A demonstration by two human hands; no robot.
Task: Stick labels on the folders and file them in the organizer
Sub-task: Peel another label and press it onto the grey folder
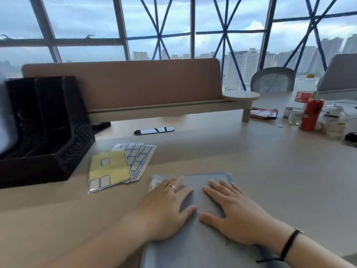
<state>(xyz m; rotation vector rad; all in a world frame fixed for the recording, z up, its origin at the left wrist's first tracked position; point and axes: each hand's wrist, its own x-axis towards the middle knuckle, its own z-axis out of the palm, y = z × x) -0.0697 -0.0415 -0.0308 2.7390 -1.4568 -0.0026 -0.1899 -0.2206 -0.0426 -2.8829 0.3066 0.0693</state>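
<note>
A grey translucent folder (201, 242) lies flat on the desk in front of me. My left hand (166, 207) and my right hand (233, 213) both rest flat on it with fingers straight, side by side. To the left of the folder lie several label sheets (119, 167), fanned out; the top sheet is mostly yellow backing with a few blue-edged labels left. A black mesh file organizer (44, 128) stands at the far left of the desk, its slots facing me.
A brown desk divider with a shelf (135, 88) runs across the back. At the right stand a red can (312, 117), a clear bottle (303, 99), a snack wrapper (263, 113) and small items. A cable port (154, 130) sits mid-desk.
</note>
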